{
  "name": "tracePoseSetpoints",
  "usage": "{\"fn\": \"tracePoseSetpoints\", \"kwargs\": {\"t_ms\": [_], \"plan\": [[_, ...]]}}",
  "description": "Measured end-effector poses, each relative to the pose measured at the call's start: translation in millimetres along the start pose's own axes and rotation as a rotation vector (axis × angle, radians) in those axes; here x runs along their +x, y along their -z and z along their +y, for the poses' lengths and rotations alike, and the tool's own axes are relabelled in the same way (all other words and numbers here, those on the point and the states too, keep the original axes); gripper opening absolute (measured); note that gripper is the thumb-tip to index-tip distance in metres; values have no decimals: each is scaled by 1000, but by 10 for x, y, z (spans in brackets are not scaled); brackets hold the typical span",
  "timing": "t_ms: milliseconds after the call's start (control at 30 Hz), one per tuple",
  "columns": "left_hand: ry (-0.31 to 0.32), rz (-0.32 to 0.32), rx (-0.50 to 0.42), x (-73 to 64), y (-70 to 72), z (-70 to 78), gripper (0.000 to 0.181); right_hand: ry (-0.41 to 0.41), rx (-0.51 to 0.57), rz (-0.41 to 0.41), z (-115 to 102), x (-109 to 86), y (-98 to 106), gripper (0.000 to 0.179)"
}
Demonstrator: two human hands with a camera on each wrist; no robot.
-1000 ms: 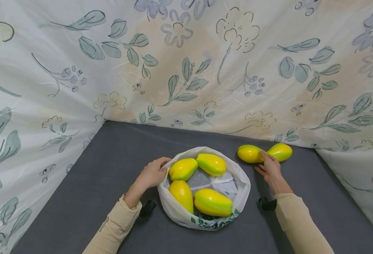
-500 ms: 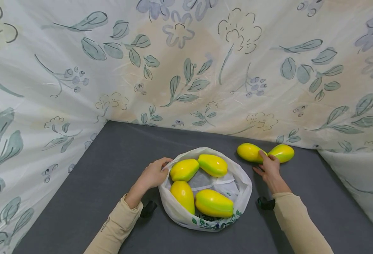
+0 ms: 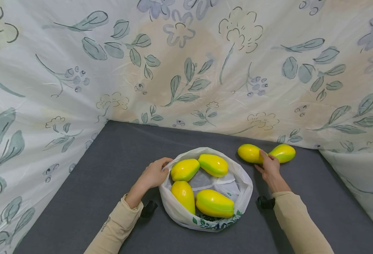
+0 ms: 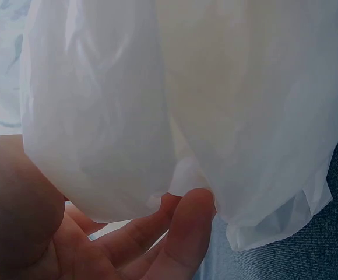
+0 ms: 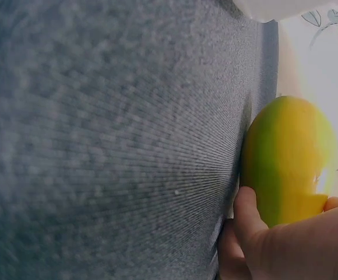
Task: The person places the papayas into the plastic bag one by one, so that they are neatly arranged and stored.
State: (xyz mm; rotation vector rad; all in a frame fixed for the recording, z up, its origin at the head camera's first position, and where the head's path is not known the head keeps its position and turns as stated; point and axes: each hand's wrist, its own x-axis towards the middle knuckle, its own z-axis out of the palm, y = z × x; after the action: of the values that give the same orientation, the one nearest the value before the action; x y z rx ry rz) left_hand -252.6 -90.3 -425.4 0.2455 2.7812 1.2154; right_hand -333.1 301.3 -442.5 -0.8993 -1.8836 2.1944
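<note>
A white bag (image 3: 246, 187) with printed green leaves stands with its mouth wide, several yellow-green papayas (image 3: 213, 203) lying inside. At its left rim, my left hand (image 3: 152, 173) grips the bag; in the left wrist view, fingers (image 4: 186, 233) curl against the thin white material. To the right of the bag, my right hand (image 3: 271, 171) holds a papaya (image 3: 247, 152) by its right end, thumb and fingers on opposite sides. In the right wrist view this papaya (image 5: 288, 157) appears low over or on the dark cloth. A second papaya (image 3: 284, 153) lies just right of that hand.
Dark grey cloth (image 3: 122, 148) covers the surface beneath everything. A floral curtain (image 3: 186, 84) rises along the back and continues down the left and right sides, close behind the two outer papayas.
Both hands keep nearly the same places. The fingers of the right hand have shifted slightly on the papaya. The whole head view has drifted a little.
</note>
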Motion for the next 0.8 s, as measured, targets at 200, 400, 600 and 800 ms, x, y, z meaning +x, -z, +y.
{"fn": "tracePoseSetpoints", "kwargs": {"t_ms": [200,400,600,800], "plan": [[5,3,-2,3,-7,2,38,-9,39,-47,5,23,19,81],[11,8,-3,16,-6,7,39,-3,86,-84,27,48,49,81],[11,31,-19,28,-13,5,38,9,104,-109,45,43,90,84],[0,91,-45,32,-22,14,36,31,136,-122,33,-21,134,89]]}}
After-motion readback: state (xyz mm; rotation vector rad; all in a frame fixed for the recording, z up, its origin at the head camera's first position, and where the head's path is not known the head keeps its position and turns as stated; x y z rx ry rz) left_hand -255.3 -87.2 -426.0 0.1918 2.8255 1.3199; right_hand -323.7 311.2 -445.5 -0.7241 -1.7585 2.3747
